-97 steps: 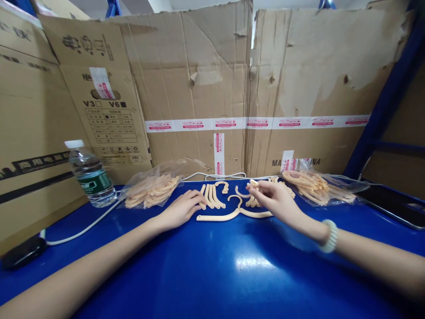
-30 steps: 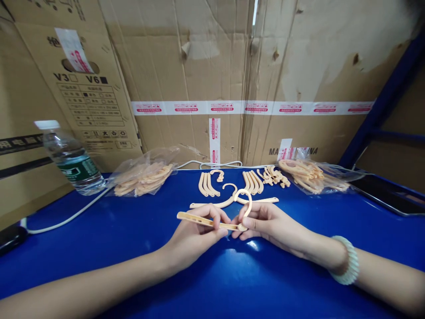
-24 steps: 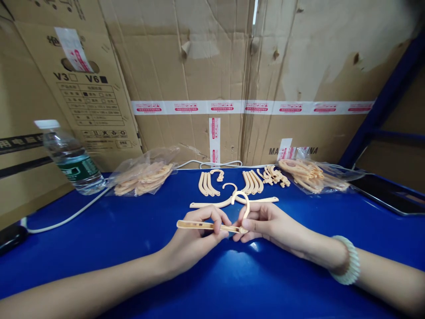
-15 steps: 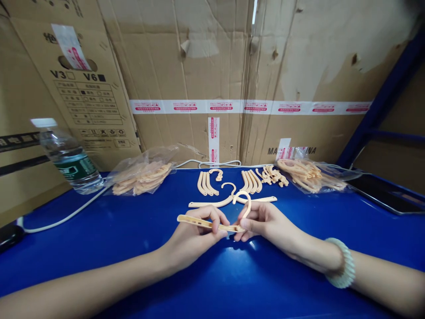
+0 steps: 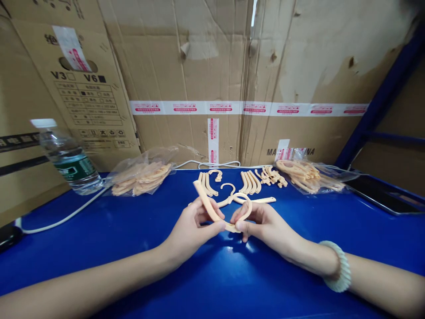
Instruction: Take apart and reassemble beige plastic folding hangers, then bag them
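Observation:
My left hand (image 5: 201, 221) is closed on a cream plastic hanger arm (image 5: 207, 201), which tilts up to the left. Between finger and thumb, my right hand (image 5: 262, 221) pinches a curved hanger hook (image 5: 248, 206) where its base meets the arm's lower end. Fingers partly hide that joint, so I cannot tell whether the two are locked together. Just behind my hands lies a hanger with its hook (image 5: 229, 189) and both arms spread on the table. Farther back are a row of loose hanger arms (image 5: 250, 182), another row on the left, and a pile of small hooks (image 5: 270, 175).
Clear bags of hanger parts lie left (image 5: 142, 175) and right (image 5: 308, 175) on the blue table (image 5: 232, 283). A water bottle (image 5: 71, 159) stands far left, and a dark phone (image 5: 385, 195) lies far right. Cardboard (image 5: 186, 71) walls the back, with a white cable (image 5: 219, 163) along its foot.
My left hand has turned the hanger arm from nearly level to steeply tilted, its free end now higher. The hook has turned with its curve facing more left. Both hands stay in about the same place.

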Demonstrator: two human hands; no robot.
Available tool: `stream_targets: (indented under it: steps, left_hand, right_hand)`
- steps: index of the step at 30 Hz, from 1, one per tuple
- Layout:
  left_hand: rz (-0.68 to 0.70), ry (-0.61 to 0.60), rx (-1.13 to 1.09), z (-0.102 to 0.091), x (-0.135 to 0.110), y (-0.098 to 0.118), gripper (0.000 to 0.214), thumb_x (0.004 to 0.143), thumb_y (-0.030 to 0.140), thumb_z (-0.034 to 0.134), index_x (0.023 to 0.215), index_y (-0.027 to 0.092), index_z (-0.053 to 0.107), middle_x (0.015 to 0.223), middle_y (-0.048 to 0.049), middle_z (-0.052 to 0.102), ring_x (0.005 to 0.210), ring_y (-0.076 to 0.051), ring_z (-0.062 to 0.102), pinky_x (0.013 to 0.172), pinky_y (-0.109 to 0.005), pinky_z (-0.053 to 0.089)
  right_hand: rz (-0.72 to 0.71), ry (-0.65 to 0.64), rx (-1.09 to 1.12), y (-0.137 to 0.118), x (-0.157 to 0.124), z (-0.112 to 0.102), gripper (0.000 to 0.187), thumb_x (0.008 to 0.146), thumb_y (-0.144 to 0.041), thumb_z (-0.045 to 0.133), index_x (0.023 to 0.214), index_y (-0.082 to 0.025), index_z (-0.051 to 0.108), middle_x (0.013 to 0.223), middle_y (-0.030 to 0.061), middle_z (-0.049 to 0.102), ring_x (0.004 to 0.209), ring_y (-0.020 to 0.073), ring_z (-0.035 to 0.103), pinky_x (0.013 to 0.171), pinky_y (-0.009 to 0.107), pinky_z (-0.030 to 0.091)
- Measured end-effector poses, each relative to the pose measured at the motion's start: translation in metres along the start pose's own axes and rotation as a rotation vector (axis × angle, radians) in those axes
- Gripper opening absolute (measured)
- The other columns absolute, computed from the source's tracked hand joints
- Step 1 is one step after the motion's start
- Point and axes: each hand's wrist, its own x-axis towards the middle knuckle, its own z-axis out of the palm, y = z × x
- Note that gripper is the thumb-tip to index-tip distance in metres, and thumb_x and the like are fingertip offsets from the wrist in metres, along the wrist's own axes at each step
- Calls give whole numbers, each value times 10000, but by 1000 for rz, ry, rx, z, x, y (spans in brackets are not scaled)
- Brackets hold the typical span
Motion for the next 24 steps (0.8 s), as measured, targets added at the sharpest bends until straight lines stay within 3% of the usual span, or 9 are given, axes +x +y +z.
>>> stream_targets:
  steps: [4,8,11,13,15,18,21,24]
  left_hand:
    - [-70,-19,-41,1,0,-2,399,684,173,772,991,182,518,821,1,712,780,-162,690,725,-271,525]
    - [-138,-68,-79,3,0,-4,436,659,166,793,962,184,481,802,-22,755,763,-176,722,736,-285,532]
    - [-162,-36,-143,3,0,-1,469,654,160,804,958,190,448,771,-14,758,750,-169,727,718,-270,530]
    - [-167,3,-166,4,0,2,480,654,148,801,963,192,436,748,6,747,742,-156,722,698,-251,525]
    - [-165,27,-174,5,0,4,486,650,125,794,959,196,425,716,29,731,718,-142,713,682,-237,520]
    - [-154,28,-180,6,-1,6,481,653,102,779,953,198,415,698,46,718,690,-129,707,679,-232,517]
    - [-143,23,-183,6,-1,5,473,666,98,768,962,198,413,716,44,718,696,-130,712,702,-242,523]
    - [-135,19,-187,6,0,4,473,671,96,761,969,197,408,728,41,719,704,-135,715,723,-253,528]
  right_hand:
    - [-14,-8,-37,0,-1,4,326,642,-404,836,688,-155,631,619,-27,595,489,68,501,405,174,438]
    - [7,-81,0,0,0,5,323,656,-407,827,731,-149,648,638,-18,611,501,89,551,459,221,504]
    - [-45,-38,-28,-4,8,-7,317,715,-416,784,869,-163,671,685,2,655,564,125,605,511,254,528]
    - [-182,63,-191,-8,18,-22,268,793,-413,712,922,-180,685,746,22,680,626,148,626,553,278,530]
    - [-366,130,-520,-12,30,-40,162,843,-338,658,901,-195,709,826,51,703,751,191,642,670,337,539]
    - [-581,65,-1040,-13,46,-62,140,855,-175,613,925,-201,730,933,93,698,934,255,597,849,445,499]
    - [-615,-9,-1290,-9,55,-69,201,872,-140,586,1003,-199,726,1005,115,662,968,268,562,871,466,490]
    - [-593,-24,-1322,-4,58,-68,210,876,-134,590,1026,-196,722,998,117,645,957,264,560,857,452,499]
